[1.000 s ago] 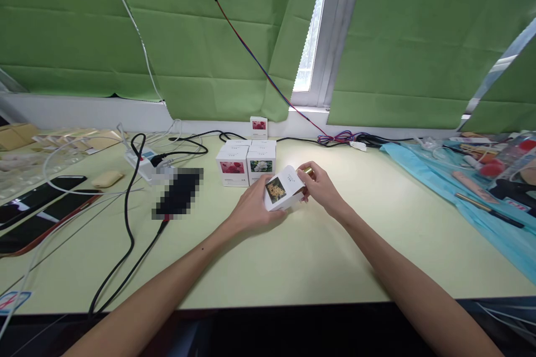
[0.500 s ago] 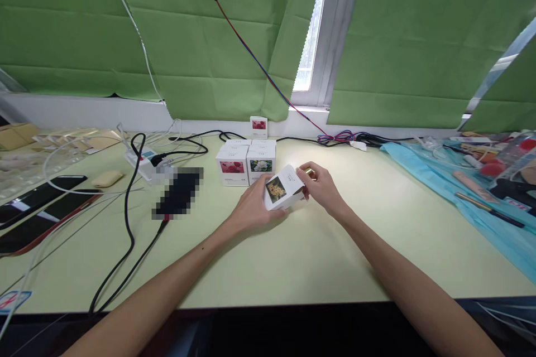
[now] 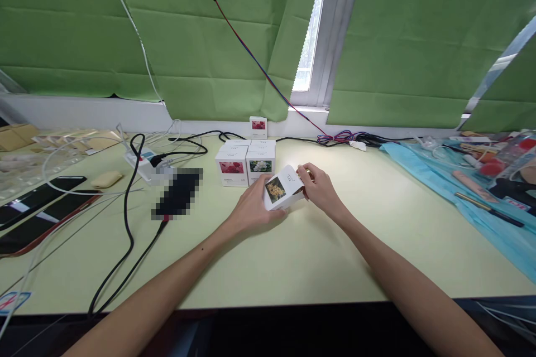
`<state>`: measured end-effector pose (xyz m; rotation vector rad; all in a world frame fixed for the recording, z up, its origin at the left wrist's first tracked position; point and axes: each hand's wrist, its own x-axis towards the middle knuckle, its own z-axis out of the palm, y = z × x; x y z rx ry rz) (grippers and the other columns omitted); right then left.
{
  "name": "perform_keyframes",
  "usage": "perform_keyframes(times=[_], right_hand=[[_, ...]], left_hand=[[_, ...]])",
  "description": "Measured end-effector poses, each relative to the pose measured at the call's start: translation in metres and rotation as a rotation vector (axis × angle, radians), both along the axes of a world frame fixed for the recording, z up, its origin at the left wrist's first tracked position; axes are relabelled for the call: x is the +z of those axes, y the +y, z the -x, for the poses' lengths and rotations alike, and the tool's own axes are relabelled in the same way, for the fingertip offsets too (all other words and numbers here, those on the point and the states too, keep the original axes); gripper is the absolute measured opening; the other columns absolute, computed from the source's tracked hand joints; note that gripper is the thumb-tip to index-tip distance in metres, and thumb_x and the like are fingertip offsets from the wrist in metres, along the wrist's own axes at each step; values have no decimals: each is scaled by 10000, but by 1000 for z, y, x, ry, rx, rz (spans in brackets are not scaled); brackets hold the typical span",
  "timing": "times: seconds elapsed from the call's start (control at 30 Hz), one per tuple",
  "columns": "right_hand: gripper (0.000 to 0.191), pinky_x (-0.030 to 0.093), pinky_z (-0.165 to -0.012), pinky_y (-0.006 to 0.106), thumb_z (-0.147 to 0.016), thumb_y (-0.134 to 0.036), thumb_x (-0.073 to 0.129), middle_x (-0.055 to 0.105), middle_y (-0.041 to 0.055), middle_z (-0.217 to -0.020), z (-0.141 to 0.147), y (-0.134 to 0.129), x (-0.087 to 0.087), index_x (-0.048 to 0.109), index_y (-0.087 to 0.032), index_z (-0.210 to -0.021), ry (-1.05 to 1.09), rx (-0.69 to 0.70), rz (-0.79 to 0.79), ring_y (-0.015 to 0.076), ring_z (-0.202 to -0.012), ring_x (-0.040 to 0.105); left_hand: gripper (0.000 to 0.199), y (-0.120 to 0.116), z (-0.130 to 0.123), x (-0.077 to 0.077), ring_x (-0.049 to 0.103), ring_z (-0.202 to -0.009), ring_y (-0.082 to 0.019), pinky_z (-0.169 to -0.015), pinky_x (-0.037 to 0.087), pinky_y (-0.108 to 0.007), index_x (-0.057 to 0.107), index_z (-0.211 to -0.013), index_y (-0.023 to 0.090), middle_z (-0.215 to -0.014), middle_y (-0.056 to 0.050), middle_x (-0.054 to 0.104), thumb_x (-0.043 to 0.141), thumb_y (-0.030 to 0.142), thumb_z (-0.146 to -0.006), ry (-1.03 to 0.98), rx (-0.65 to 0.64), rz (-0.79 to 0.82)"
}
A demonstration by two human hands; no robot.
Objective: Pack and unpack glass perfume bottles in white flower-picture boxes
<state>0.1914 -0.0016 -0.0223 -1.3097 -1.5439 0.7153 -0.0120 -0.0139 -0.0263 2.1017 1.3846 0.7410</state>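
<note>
Pale desk (image 3: 318,268), white box (image 3: 283,187) in left hand's (image 3: 250,203) grip, gold object (image 3: 309,173) in right hand's (image 3: 323,192).

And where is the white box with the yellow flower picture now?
In the head view, the white box is near centre, held in the left hand, right of and nearer than the grouped boxes.

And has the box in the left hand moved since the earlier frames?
No, not visibly: the held box keeps the same tilt and place, just right of and nearer than the white-flower box, with the left hand around it.
</note>
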Motion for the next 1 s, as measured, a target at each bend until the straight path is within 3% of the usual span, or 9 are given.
perform_keyframes(times=[0.2, 0.57, 0.77, 1.0], right_hand=[[374, 328, -413, 251, -1007, -521, 403, 493, -45, -493, -1, 2, -3, 567, -235, -830, 104, 71, 45, 120, -379, 433], [445, 235, -393, 220, -920, -620, 544, 388, -67, -484, -2, 3, 0, 629, -190, -838, 343, 93, 167, 84, -396, 345], [408, 221, -389, 215, -849, -550, 634, 477, -44, -533, -5, 5, 4, 673, -147, -900, 516, 149, 297, 68, -379, 372], [360, 207, -415, 210, -820, -482, 633, 507, -34, -538, -7, 5, 4, 691, -144, -929, 548, 172, 335, 67, -405, 368]], left_hand=[[795, -1, -1, 1, 645, -1087, -320, -835, 541, -409, 436, -1387, 276, -1265, -75, 651, 766, 427, -680, 7, 6, 4], [772, -3, 0, 2, 655, -1066, -313, -807, 545, -396, 449, -1372, 291, -1246, -57, 667, 768, 409, -678, -10, 12, 1], [786, -2, -1, 1, 652, -1092, -322, -814, 544, -396, 447, -1373, 274, -1265, -73, 662, 779, 414, -674, -3, 18, -13], [804, -2, -1, 1, 649, -1106, -329, -836, 540, -407, 436, -1385, 268, -1287, -83, 655, 780, 430, -676, -18, 29, 5]])
